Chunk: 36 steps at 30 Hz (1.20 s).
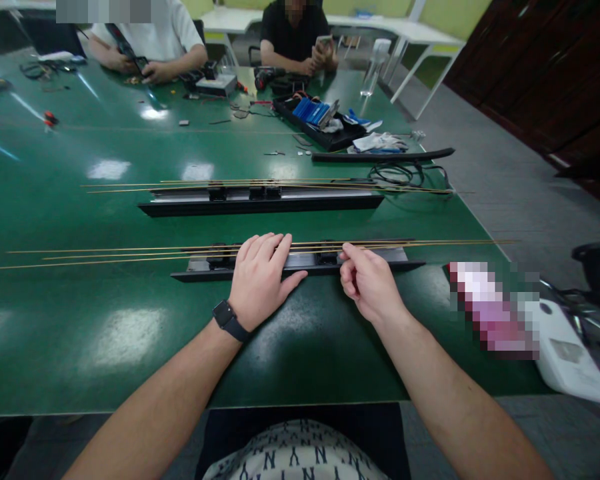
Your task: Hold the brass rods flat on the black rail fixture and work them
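A long black-and-silver rail [305,260] lies across the green table in front of me. Several thin gold-coloured rods [120,256] run along its top and stick out past both ends. My left hand [263,267] lies over the rail and rods, fingers stretched out and thumb apart along the near edge. To its right, my right hand [367,277] is closed, its curled fingers at the rods near a black block [327,252] on the rail. Whatever the right fingertips pinch is hidden.
A second rail [260,205] with rods lies parallel behind. Beyond it are a black strip [380,157], coiled black cable [397,175], gloves [380,143] and a black tray [330,137]. A white device [570,347] sits at right. Two people [147,40] sit across the table.
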Tool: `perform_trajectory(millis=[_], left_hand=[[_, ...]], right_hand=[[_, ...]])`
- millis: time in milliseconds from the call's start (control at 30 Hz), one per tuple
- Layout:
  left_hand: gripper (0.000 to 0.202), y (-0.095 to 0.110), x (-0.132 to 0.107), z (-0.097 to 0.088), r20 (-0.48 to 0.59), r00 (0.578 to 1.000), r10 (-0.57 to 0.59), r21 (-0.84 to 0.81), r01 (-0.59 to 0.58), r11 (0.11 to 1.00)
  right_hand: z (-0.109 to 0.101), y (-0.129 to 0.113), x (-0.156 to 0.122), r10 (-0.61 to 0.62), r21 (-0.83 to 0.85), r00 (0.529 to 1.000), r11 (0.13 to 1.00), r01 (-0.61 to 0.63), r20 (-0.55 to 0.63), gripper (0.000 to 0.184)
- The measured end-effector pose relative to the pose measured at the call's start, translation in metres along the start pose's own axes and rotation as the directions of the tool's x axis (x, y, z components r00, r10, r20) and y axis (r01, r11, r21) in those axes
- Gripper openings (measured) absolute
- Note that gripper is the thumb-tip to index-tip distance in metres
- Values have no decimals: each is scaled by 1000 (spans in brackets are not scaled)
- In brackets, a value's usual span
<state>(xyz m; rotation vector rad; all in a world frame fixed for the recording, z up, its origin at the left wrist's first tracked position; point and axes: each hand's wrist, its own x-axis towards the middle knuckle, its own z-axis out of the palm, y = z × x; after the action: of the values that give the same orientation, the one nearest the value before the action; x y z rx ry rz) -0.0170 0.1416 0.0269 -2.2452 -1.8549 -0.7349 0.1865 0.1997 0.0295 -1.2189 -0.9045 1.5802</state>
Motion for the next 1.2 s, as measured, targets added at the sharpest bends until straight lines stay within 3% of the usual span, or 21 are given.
perform_trajectory(millis=[300,933,1200], left_hand=[[63,0,0,2,3,1000,-3,4,3,1000],[61,-1,0,1,0,1000,8,22,-8,1000],[61,-1,-1,2,-16,1000,12,19,-12,1000]], right_hand=[[0,-1,-1,3,6,1000,1000,-3,31,28],[1,1,0,-9,26,1000,1000,9,-22,26],[0,2,0,-9,-12,999,1000,10,34,31]])
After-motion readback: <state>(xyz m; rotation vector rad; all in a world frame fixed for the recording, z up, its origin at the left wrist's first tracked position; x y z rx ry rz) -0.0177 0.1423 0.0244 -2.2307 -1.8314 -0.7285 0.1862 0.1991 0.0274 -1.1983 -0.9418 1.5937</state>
